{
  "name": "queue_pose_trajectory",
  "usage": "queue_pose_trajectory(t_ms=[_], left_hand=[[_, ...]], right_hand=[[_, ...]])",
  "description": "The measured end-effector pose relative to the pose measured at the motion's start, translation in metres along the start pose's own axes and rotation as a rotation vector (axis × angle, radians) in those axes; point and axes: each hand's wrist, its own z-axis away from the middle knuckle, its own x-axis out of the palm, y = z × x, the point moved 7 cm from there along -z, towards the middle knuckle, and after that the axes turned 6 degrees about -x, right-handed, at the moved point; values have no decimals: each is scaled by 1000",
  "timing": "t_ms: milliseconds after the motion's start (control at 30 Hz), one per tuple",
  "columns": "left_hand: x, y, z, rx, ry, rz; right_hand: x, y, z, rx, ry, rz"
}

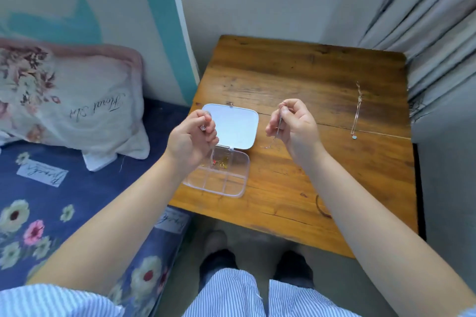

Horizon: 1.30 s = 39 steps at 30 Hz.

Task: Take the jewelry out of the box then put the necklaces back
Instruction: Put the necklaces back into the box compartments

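A clear plastic box (233, 188) with several compartments lies open near the left edge of a wooden table (322, 77), its lid (237, 126) flat behind it. Small gold and red jewelry (221, 162) sits in a back compartment. My left hand (192, 137) is raised over the box, pinching a thin silver chain (211, 159) that hangs down to it. Right of the lid, my right hand (296, 123) pinches another thin necklace (275, 134), whose lower end rests on the table. A third necklace (356, 116) with a small pendant lies stretched out at the right.
A dark bracelet (320, 207) lies near the table's front edge, partly behind my right forearm. A bed with a blue floral sheet (64, 201) and a pillow (69, 103) is on the left. Curtains (432, 20) hang at the right, and my feet (255, 262) stand below the table.
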Motion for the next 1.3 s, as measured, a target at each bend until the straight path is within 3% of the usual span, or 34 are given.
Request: queue_pose_trajectory(t_ms=[233,433,667,767,867,933,1100,1300], left_hand=[[-69,6,-4,-111,-59,-113],[-113,-20,-13,-228,-37,-403],[-149,-40,-19,-282,6,-533],[-160,-50,-21,-306,0,-905],[-167,-63,-29,-271,-35,-1419],[-169,-65,-34,-216,6,-1623],[-167,-71,-38,-171,67,-1884],[-160,-72,-40,-122,-6,-2127]], right_hand=[[53,40,-8,-10,159,26],[62,71,-15,17,310,57],[60,92,-19,35,348,102],[53,102,-21,58,380,159],[43,127,-21,165,420,387],[36,148,-18,254,385,624],[33,178,-17,341,208,1130],[34,173,-14,356,127,1261]])
